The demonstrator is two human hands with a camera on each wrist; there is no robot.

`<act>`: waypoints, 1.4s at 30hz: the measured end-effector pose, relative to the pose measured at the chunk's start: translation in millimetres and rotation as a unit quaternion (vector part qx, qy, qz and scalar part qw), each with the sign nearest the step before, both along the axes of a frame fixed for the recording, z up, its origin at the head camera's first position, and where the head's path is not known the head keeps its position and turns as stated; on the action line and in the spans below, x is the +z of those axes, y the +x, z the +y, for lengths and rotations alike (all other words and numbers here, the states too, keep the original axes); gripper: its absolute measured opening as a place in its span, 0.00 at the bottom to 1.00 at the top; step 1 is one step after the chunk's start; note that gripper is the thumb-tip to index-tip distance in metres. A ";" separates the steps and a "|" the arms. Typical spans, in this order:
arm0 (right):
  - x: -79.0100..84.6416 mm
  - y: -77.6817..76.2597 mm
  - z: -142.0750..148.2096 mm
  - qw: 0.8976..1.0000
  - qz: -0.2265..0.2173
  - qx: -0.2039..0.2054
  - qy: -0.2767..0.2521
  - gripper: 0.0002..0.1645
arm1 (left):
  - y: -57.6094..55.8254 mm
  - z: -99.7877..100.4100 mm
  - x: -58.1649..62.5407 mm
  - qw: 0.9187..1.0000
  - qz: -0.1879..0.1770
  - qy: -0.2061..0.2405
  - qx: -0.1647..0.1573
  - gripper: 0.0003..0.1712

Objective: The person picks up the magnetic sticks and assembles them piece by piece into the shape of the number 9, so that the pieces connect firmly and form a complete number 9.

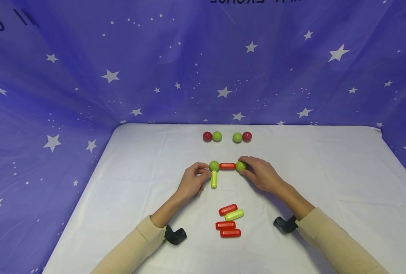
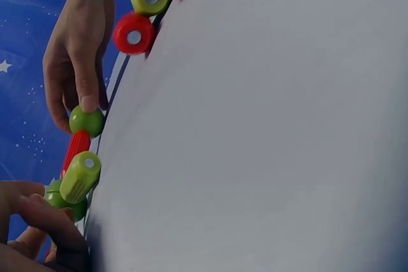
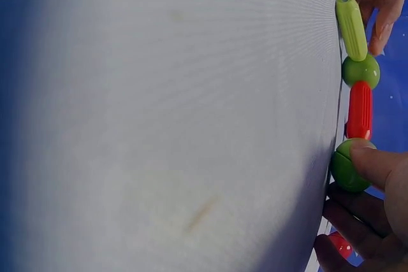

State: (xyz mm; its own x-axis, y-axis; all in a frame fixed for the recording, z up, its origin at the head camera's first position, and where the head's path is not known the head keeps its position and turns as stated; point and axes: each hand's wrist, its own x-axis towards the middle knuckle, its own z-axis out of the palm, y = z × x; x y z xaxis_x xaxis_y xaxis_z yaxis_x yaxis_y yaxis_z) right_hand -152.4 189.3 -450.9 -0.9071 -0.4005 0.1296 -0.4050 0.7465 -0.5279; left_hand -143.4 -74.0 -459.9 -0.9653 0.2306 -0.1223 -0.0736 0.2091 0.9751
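Note:
A red rod [image 1: 227, 166] joins two green balls on the white table. My right hand [image 1: 262, 175] pinches the right green ball [image 1: 240, 166] between thumb and fingers, as the right wrist view also shows. From the left green ball [image 1: 214, 166] a yellow-green rod [image 1: 214, 179] points toward me. Beside that ball and rod is my left hand [image 1: 192, 180], its fingertips at the ball's left side; its fingers look loosely bent, not wrapped round anything. In the left wrist view, the yellow-green rod [image 2: 81, 176] points at the camera and partly covers the left ball.
Nearer me lie three red rods, one of them at the front [image 1: 230, 233], and a yellow-green rod [image 1: 234, 215]. Toward the back are two ball pairs: red [image 1: 207, 136] with green [image 1: 217, 136], and green [image 1: 237, 137] with red [image 1: 247, 136]. A blue starry cloth [image 1: 189, 68] hangs behind the table.

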 end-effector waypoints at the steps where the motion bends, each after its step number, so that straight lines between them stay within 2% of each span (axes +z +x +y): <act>1: -0.1 0.1 -0.2 1.000 0.000 0.000 0.000 0.24 | -1.0 -0.5 0.4 1.000 0.004 -0.001 -0.001 0.14; 7: 0.2 0.7 0.3 1.000 0.001 -0.002 0.002 0.24 | -15.0 -0.5 5.4 1.000 0.017 -0.011 0.003 0.16; 15: 1.7 -0.6 -0.3 1.000 -0.003 -0.003 0.001 0.25 | -52.4 -2.3 5.5 0.998 0.040 -0.012 0.038 0.17; 20: 1.3 -1.0 -1.2 1.000 -0.001 0.000 -0.001 0.24 | -70.8 -1.8 3.5 0.997 0.046 -0.011 0.062 0.18; 29: 1.1 0.8 -2.9 1.000 -0.001 -0.001 -0.002 0.25 | -96.7 -1.2 1.9 0.988 0.089 -0.078 0.102 0.20; 33: 1.7 0.8 -3.1 1.000 -0.003 -0.002 -0.001 0.25 | -108.0 -2.0 -1.2 0.988 0.095 -0.085 0.092 0.24; 37: 1.4 0.6 -1.7 1.000 -0.004 -0.005 0.003 0.25 | -117.3 -1.8 -6.3 0.988 0.103 -0.097 0.060 0.31; 42: 0.8 0.6 -0.9 1.000 -0.005 -0.006 0.004 0.25 | -122.1 -2.6 -8.7 0.980 0.148 -0.132 0.009 0.35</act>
State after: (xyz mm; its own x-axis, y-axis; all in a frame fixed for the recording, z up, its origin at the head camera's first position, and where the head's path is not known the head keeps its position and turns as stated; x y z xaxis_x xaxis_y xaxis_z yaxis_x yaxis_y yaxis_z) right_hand -151.8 188.4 -450.1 -0.9133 -0.3899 0.1182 -0.3906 0.7557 -0.5257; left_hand -265.5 -76.6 -468.7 -0.9713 0.2109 0.1103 0.1979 0.4584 0.8664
